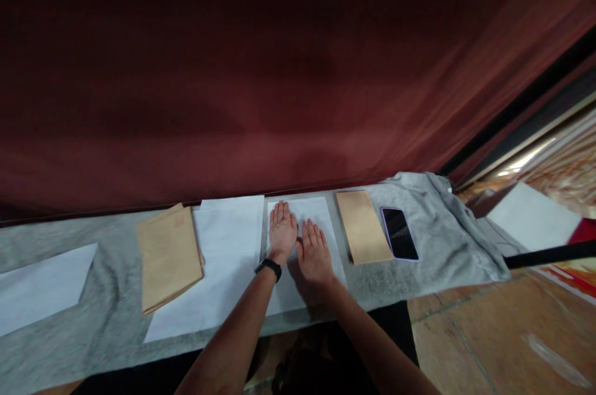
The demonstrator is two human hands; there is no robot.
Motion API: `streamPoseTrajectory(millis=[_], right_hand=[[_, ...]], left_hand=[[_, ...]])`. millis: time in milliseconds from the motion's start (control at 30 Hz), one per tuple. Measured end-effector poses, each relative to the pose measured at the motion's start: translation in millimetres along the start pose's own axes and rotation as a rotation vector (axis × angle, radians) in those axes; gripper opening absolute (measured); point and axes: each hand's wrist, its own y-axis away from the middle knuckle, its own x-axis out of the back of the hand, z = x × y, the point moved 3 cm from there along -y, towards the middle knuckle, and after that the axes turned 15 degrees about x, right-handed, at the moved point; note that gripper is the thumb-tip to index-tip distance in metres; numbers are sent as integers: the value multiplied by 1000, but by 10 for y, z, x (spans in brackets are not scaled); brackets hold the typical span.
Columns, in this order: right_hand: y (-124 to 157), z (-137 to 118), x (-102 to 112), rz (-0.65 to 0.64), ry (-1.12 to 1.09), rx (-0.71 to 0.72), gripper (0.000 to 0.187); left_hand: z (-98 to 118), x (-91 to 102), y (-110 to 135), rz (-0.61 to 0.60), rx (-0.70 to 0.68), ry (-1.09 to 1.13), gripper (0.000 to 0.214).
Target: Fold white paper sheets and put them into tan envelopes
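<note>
In the middle of the table: a white sheet (321, 215) lies on the grey cloth (112, 302), and both hands are parked right on top of it.
Sheet's long axis: runs straight away from the person, from the near table edge toward the red curtain (279, 72).
Left hand (282, 228): palm down on the sheet's far left part, right by the edge that borders the other white sheets (223, 258). Fingers are straight, close together and pointing at the curtain. There's a black wristband (269, 267) on the wrist.
Right hand (315, 253): also palm down, a bit closer to the person, roughly mid-sheet. Fingers are straight and barely fanned, pinching nothing.
Nearer what: left hand sits closer to the far edge, right hand closer to the near edge, thumbs almost meeting.
Neighbours: brown envelope stack (167, 255) to the left, single brown envelope (363, 230) and phone (399, 233) to the right, all apart from the hands.
Hard to tell: whether it's one sheet or several under the palms, honestly can't say. The near end is shaded by the forearms, and no print is readable.
</note>
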Motion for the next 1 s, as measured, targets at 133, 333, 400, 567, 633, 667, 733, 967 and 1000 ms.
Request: streamPoseTrajectory(millis=[133, 333, 400, 567, 633, 667, 733, 967, 1000], right_hand=[[495, -128, 193, -45, 4, 8, 58], [835, 14, 425, -74, 46, 35, 57], [928, 25, 476, -75, 61, 51, 59], [1191, 37, 607, -86, 90, 92, 62], [1295, 71, 662, -98, 91, 108, 63], [1342, 90, 689, -102, 92, 114, 64], [1416, 113, 738, -103, 100, 118, 64], [1302, -253, 702, -62, 81, 71, 57], [1263, -336, 662, -81, 43, 105, 56]], left_hand=[[-14, 157, 396, 38, -92, 45, 55], [-182, 377, 1556, -58, -267, -107, 57], [-281, 463, 1783, -55, -267, -136, 58], [-453, 608, 1959, -50, -264, -163, 61], [-503, 639, 1988, -43, -252, -163, 62], [-526, 650, 2006, -38, -246, -163, 62], [-565, 669, 2048, -21, -231, -165, 63], [-380, 642, 2137, -14, -236, -170, 57], [-324, 619, 2145, -29, -267, -173, 56]])
